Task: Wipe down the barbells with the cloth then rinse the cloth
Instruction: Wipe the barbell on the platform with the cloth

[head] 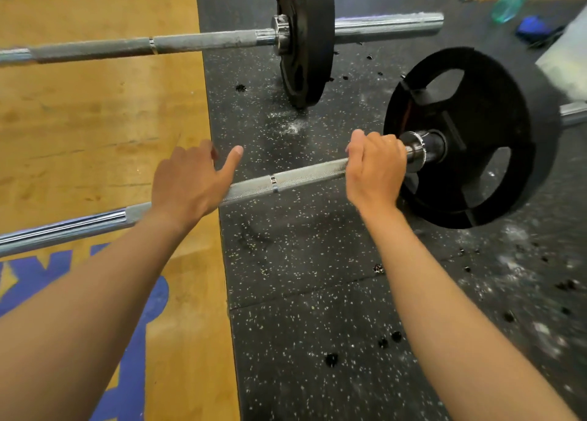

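Observation:
Two steel barbells lie across the floor. The near barbell [295, 177] runs from lower left to a black plate [495, 154] at the right. My right hand [373, 166] grips its knurled shaft just beside the collar. My left hand [190, 179] hovers over the same bar further left, fingers spread and relaxed, holding nothing. The far barbell [197, 41] lies parallel behind, with its own black plate [303, 39]. A blue cloth [533, 28] lies on the mat at the far right, and no hand touches it.
Black speckled rubber mat [317, 293] covers the right side, with chalk dust and small holes. Wooden platform [95, 119] with blue lettering lies left. A green spray bottle [511, 1] and a pale object [568, 65] sit at the far right.

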A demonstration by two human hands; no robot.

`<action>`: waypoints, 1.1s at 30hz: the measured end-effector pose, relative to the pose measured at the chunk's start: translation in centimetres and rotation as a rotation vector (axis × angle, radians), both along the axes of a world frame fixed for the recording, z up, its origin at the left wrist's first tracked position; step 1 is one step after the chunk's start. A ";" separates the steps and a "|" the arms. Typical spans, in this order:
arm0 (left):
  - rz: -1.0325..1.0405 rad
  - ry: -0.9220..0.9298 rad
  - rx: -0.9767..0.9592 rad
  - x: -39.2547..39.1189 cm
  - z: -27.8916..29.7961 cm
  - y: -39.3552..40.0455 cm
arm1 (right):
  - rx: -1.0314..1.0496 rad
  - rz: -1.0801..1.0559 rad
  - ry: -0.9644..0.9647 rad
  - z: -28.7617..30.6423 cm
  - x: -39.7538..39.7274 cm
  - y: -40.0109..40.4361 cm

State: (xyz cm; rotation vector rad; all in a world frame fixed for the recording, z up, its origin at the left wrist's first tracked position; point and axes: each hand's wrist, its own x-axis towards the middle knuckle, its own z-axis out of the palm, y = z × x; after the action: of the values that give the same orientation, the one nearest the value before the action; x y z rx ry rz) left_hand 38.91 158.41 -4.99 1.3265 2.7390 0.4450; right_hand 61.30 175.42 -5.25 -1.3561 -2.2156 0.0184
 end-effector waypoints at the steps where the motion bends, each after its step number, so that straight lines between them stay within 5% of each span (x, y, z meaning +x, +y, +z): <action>1: -0.003 0.012 0.000 0.4 0.0 -0.4 | -0.017 -0.058 0.021 0.1 -1.0 -1.2; 6: -0.013 0.011 0.003 2.2 -0.1 -2.0 | 0.002 0.491 -0.154 -0.1 1.5 -4.2; 13: -0.011 0.016 -0.007 4.7 -0.2 -4.1 | -0.026 0.111 0.053 -1.4 6.9 -3.2; 18: -0.023 0.039 0.001 6.5 0.2 -5.8 | -0.055 0.204 0.033 0.8 7.6 -2.6; 23: -0.031 0.047 0.000 8.2 0.3 -6.9 | 0.225 0.074 0.134 5.7 11.0 -0.4; 29: -0.027 0.043 -0.004 9.6 0.3 -8.0 | 0.149 0.176 -0.327 2.6 15.9 -0.7; 33: -0.032 0.035 -0.012 10.4 0.6 -8.8 | 0.009 0.090 -0.263 1.3 17.4 -3.8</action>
State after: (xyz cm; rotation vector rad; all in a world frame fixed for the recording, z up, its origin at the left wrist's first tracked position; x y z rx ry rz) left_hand 49.32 149.63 -4.34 1.3867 2.7392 0.4069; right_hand 78.68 171.65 -3.92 -1.3162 -2.4894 -0.1450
